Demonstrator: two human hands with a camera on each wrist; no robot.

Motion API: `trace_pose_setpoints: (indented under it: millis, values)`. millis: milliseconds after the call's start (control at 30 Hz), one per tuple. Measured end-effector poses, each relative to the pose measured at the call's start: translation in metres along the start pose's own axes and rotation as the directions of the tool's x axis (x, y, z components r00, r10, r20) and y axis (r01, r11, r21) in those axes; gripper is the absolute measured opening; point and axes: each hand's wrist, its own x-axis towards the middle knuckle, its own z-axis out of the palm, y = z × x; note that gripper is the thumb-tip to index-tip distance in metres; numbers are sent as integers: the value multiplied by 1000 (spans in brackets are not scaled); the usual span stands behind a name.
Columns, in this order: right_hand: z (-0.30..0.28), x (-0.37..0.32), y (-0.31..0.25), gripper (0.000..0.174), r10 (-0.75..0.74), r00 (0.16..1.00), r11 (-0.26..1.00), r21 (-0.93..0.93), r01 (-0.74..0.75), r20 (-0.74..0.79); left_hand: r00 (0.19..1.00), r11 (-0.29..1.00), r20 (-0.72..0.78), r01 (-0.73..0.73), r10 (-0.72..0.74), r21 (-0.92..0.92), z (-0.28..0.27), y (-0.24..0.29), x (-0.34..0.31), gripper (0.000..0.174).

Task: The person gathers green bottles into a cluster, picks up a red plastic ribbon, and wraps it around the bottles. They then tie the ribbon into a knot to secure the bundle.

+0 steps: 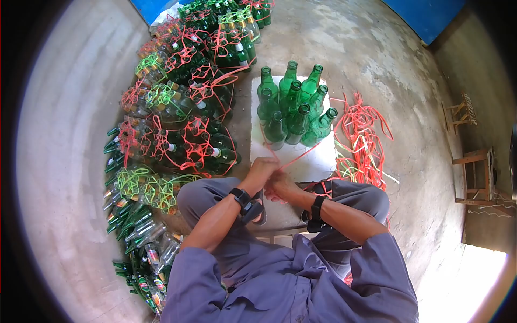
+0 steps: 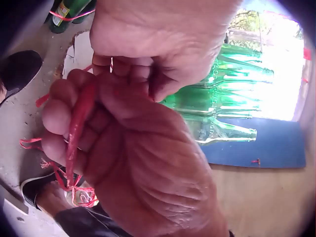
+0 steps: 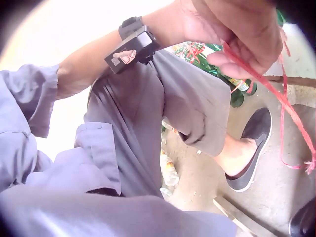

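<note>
Several green glass bottles (image 1: 291,107) stand upright in a tight cluster on a white block (image 1: 318,164). A red plastic strap (image 1: 301,156) runs from both sides of the cluster toward my hands, which meet at the block's near edge. My left hand (image 1: 264,169) pinches with bent fingers where the strap comes together; its fingertips are partly hidden. Close beneath, my right hand (image 1: 283,188) is turned palm up. In the left wrist view, a length of red strap (image 2: 79,123) lies across its curled fingers. In the right wrist view, a strap end (image 3: 291,118) trails down from the hands.
Tied bundles of bottles (image 1: 188,97) with red and green straps line the left side. Loose bottles (image 1: 145,253) lie piled nearer me. A tangle of red straps (image 1: 361,134) lies right of the block. Wooden stools (image 1: 474,172) stand by the right wall.
</note>
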Motion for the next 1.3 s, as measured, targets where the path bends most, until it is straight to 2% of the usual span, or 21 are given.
trace_pose_setpoints:
  millis: [33, 67, 167, 267, 333, 367, 433, 467, 533, 567, 633, 767, 833, 900, 933, 967, 1000, 1067, 1133, 1267, 1300]
  values:
    - [4, -3, -9, 10, 338, 941, 717, 642, -270, 17, 995, 994, -3, 96, -96, -55, 2, 12, -3, 14]
    - [6, -7, -18, 10, 339, 941, 718, 642, -271, 17, 982, 976, -1, 189, -191, -111, 4, 20, -5, 14]
    - [5, -19, -47, 16, 509, 858, 756, 509, -411, -63, 982, 972, -1, 189, -191, -137, 7, 17, 0, 14]
    - [-10, -20, -35, 23, 550, 832, 742, 417, -525, 70, 978, 964, -1, 206, -210, -168, 4, 21, 0, 14]
    - [-19, -20, -25, 28, 529, 842, 848, 60, -526, -100, 970, 960, -17, 238, -243, -144, 5, 44, -8, 14]
    - [-26, -20, -19, 28, 531, 842, 847, 56, -528, -97, 961, 956, -30, 270, -275, -116, 5, 52, -11, 13]
    - [-37, -22, -9, 19, 225, 918, 921, -236, -309, -325, 960, 955, -43, 269, -277, -126, 2, 40, -8, 13]
    - [-39, -21, -4, 19, 227, 919, 920, -238, -310, -321, 959, 954, -52, 270, -279, -131, 1, 34, -7, 12]
    - [-42, -19, 0, 28, 205, 764, 953, -54, -299, -612, 967, 964, -54, 241, -248, -111, 0, 30, -6, 12]
    - [-45, -17, 2, 28, 206, 765, 952, -55, -300, -610, 975, 973, -53, 212, -217, -87, -1, 28, -6, 11]
    - [-50, -13, 2, 48, 155, 633, 978, 28, -206, -759, 973, 971, -41, 221, -226, -94, -1, 33, -8, 11]
    - [-60, -17, -24, 41, 278, 629, 960, 230, -159, -726, 966, 959, 2, 257, -258, -117, -1, 40, -11, 11]
    - [-63, -22, -31, 30, 299, 862, 912, 389, -132, -409, 976, 971, 10, 218, -218, -96, -3, 33, -9, 11]
    - [-50, -25, -46, 27, 266, 918, 889, 443, -116, -294, 984, 981, 18, 177, -177, -74, -5, 14, -3, 11]
    - [-42, -25, -55, 26, 220, 960, 862, 496, -107, -175, 998, 999, 51, 26, -28, 36, -6, 1, 2, 11]
    - [-38, -23, -57, 26, 219, 960, 862, 496, -107, -174, 988, 982, 100, -129, 115, 140, -8, -13, 6, 12]
    - [-34, -22, -59, 20, 189, 965, 896, 433, -96, -179, 988, 982, 99, -128, 114, 141, -6, -7, 4, 12]
    - [-30, -20, -66, 16, 157, 970, 925, 370, -80, -183, 994, 994, 23, 106, -106, -4, -2, 16, -4, 12]
    - [-29, -21, -77, 16, 377, 913, 792, 565, -230, -157, 991, 991, 16, 136, -136, -18, -2, 16, -3, 12]
    - [-38, -12, -54, 11, 423, 900, 795, 518, -314, -102, 989, 989, 3, 146, -146, 22, -3, 9, 0, 13]
    - [-38, -8, -41, 11, 366, 917, 867, 417, -274, -158, 989, 989, 3, 147, -147, 22, -4, 6, 1, 13]
